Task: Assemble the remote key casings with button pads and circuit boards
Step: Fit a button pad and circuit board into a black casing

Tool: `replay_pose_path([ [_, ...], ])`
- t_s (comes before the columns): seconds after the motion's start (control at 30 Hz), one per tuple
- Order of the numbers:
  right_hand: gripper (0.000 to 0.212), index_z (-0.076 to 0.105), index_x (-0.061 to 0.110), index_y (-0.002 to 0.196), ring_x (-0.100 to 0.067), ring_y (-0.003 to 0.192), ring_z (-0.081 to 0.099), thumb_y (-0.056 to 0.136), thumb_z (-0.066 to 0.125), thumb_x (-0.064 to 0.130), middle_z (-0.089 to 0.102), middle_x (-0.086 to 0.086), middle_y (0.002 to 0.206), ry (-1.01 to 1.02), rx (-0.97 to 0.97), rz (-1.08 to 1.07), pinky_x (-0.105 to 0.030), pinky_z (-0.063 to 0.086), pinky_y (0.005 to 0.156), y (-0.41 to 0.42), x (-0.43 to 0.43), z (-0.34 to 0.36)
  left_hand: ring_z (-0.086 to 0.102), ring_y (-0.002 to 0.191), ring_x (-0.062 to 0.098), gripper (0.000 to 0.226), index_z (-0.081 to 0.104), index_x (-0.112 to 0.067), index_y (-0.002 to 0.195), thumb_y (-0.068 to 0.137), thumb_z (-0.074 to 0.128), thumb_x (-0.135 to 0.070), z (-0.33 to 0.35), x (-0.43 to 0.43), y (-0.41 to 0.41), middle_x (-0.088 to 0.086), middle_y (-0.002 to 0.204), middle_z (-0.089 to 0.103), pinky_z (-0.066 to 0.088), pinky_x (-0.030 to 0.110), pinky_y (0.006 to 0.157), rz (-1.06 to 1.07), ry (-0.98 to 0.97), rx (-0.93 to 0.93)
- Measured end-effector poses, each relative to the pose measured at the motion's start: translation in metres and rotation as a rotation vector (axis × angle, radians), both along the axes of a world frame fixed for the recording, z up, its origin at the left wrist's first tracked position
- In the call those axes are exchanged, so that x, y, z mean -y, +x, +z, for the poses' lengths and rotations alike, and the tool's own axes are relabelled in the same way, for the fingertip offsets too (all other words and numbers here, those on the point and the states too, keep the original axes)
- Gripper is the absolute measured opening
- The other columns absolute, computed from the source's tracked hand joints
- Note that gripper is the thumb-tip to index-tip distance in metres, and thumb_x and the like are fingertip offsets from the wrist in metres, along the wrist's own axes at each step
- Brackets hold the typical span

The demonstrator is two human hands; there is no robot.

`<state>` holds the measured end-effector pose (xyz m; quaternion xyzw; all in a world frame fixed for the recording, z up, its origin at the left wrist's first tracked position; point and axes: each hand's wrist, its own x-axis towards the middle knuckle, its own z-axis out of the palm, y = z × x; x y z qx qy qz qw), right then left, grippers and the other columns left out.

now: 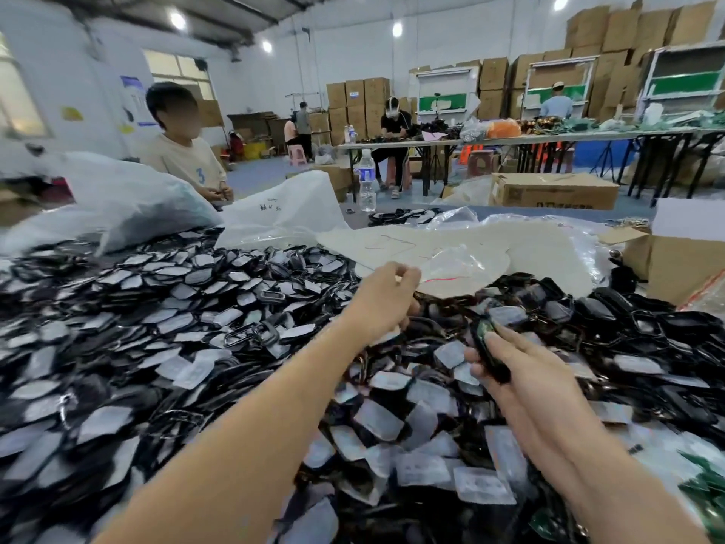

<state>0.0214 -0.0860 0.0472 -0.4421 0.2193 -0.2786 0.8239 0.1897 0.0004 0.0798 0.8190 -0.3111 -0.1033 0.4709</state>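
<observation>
A deep pile of black key casings and pale translucent button pads covers the table in front of me. My right hand grips a black casing upright, with a bit of green showing at its top end. My left hand reaches forward over the pile with its fingers curled under; its back hides whatever lies inside them. Green circuit boards lie at the lower right edge.
White and clear plastic bags lie beyond the pile, with a water bottle behind them. An open cardboard box stands at the right. A person stands at the far left of the table. Other workers sit at distant tables.
</observation>
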Motion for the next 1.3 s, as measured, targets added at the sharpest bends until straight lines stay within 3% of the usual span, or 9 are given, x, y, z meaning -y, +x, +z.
replay_pose_path([
  [0.17,0.020,0.062,-0.002,0.120,-0.015,0.067,0.074,0.102,0.053,0.000,0.076,-0.009,0.080,0.075,0.062,0.179,-0.019,0.057,0.057,0.060,-0.065,0.017,0.060,0.049,0.011,0.022,0.056,-0.023,0.104,0.105,0.041,-0.039,0.000,-0.120,0.065,0.000,0.074,0.072,0.045,0.021,0.046,0.249,0.128,0.075],
  [0.27,0.024,0.060,-0.002,0.125,-0.014,0.069,0.074,0.103,0.052,0.002,0.076,-0.006,0.078,0.104,0.110,0.260,-0.019,0.057,0.059,0.093,-0.106,0.027,0.059,0.050,0.012,0.023,0.057,-0.019,0.110,0.106,0.042,-0.037,0.001,-0.189,0.091,-0.002,0.073,0.071,0.043,0.024,0.046,0.398,0.190,0.106],
  [0.37,0.022,0.061,0.000,0.122,-0.014,0.068,0.074,0.103,0.052,0.002,0.076,-0.004,0.072,0.110,0.149,0.298,-0.021,0.059,0.061,0.120,-0.137,0.038,0.059,0.060,0.015,0.025,0.056,-0.015,0.118,0.105,0.045,-0.033,0.003,-0.240,0.112,-0.001,0.077,0.071,0.045,0.029,0.060,0.513,0.224,0.133],
  [0.57,0.018,0.062,0.006,0.117,-0.014,0.068,0.073,0.103,0.052,0.003,0.076,-0.009,0.079,0.056,0.155,0.331,-0.023,0.060,0.065,0.156,-0.152,0.039,0.061,0.096,0.026,0.026,0.059,-0.013,0.119,0.103,0.049,-0.031,-0.002,-0.273,0.157,0.006,0.107,0.067,0.046,0.036,0.080,0.639,0.411,0.298],
  [0.7,0.023,0.061,0.001,0.124,-0.016,0.071,0.075,0.103,0.051,0.002,0.077,-0.008,0.079,0.097,0.129,0.342,-0.022,0.060,0.064,0.165,-0.147,0.024,0.054,0.117,0.037,0.031,0.058,-0.008,0.125,0.102,0.050,-0.026,-0.003,-0.272,0.193,0.016,0.125,0.058,0.048,0.049,0.095,0.699,0.632,0.497],
  [0.8,0.019,0.065,-0.001,0.117,-0.017,0.071,0.075,0.102,0.053,0.001,0.077,-0.011,0.082,0.145,0.102,0.343,-0.022,0.060,0.063,0.168,-0.142,0.015,0.046,0.127,0.037,0.035,0.054,-0.006,0.130,0.102,0.050,-0.028,-0.006,-0.271,0.213,0.019,0.134,0.052,0.044,0.050,0.096,0.694,0.820,0.639],
  [0.93,0.016,0.067,0.000,0.109,-0.020,0.073,0.076,0.101,0.053,0.001,0.078,-0.015,0.086,0.176,0.086,0.348,-0.023,0.060,0.063,0.171,-0.137,0.011,0.050,0.125,0.036,0.039,0.054,-0.008,0.130,0.103,0.050,-0.035,-0.008,-0.263,0.232,0.015,0.132,0.056,0.043,0.049,0.098,0.623,0.915,0.734],
  [1.1,0.019,0.063,-0.002,0.117,-0.024,0.073,0.076,0.101,0.053,0.000,0.077,-0.021,0.090,0.199,0.068,0.375,-0.024,0.060,0.058,0.172,-0.135,0.010,0.062,0.108,0.036,0.039,0.055,-0.012,0.125,0.103,0.048,-0.043,-0.012,-0.256,0.237,0.015,0.119,0.063,0.048,0.041,0.080,0.592,1.074,0.830],
  [1.3,0.029,0.052,0.002,0.131,-0.028,0.076,0.077,0.103,0.049,0.003,0.077,-0.021,0.094,0.168,0.100,0.410,-0.027,0.061,0.059,0.168,-0.128,0.013,0.063,0.101,0.042,0.018,0.060,-0.011,0.113,0.098,0.050,-0.014,-0.015,-0.258,0.244,0.016,0.106,0.067,0.038,0.038,0.069,0.701,1.045,0.763],
])
